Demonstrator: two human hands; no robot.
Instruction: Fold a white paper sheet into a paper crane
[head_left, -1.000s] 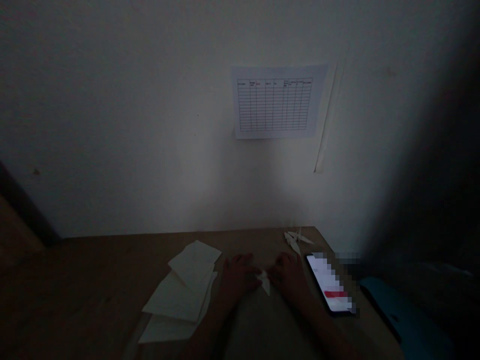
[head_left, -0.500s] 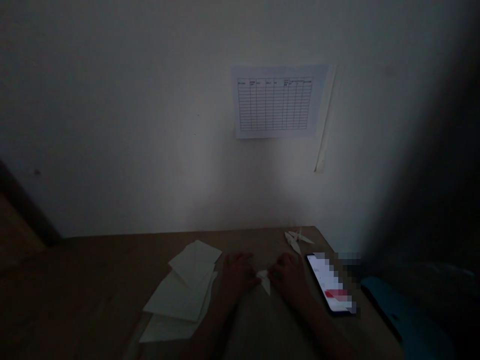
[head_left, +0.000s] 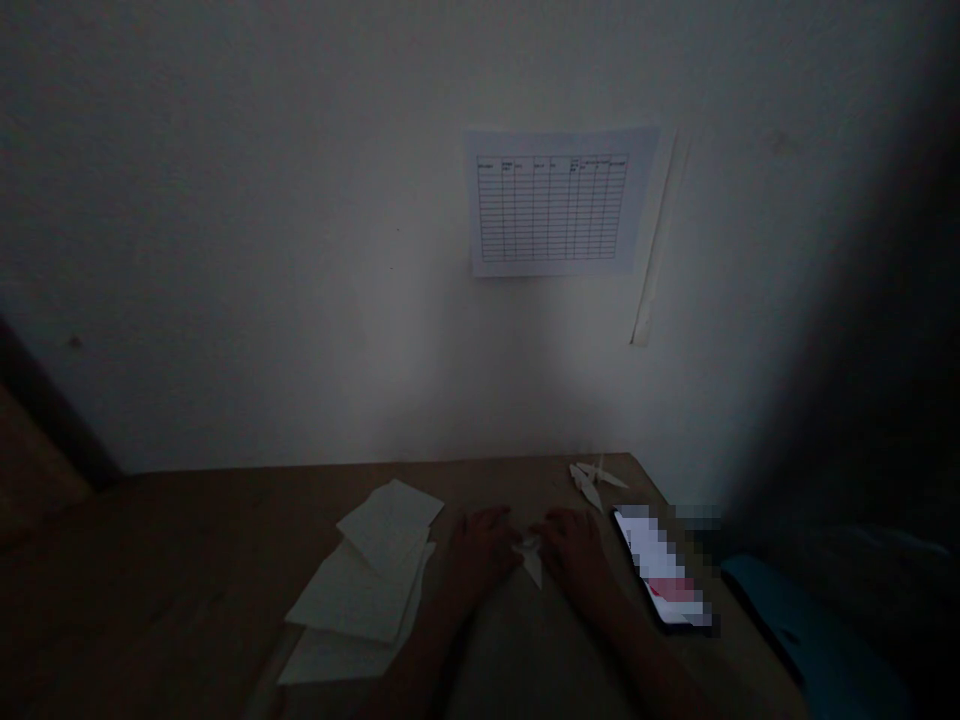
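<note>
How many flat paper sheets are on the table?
3, stacked beside the left hand: top sheet, middle sheet below it, bottom sheet nearest the camera. More may be hidden underneath.

A dim home or office desk corner: wooden table [head_left: 187, 520], wall-taped ruled chart [head_left: 553, 203], phone [head_left: 660, 565].

ruled wall sheet [head_left: 553, 203], print unreadable

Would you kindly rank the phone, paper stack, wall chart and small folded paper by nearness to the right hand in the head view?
1. Small folded paper, touching the right hand's left side.
2. Phone, just right.
3. Paper stack, past the left hand.
4. Wall chart, high behind.
</note>
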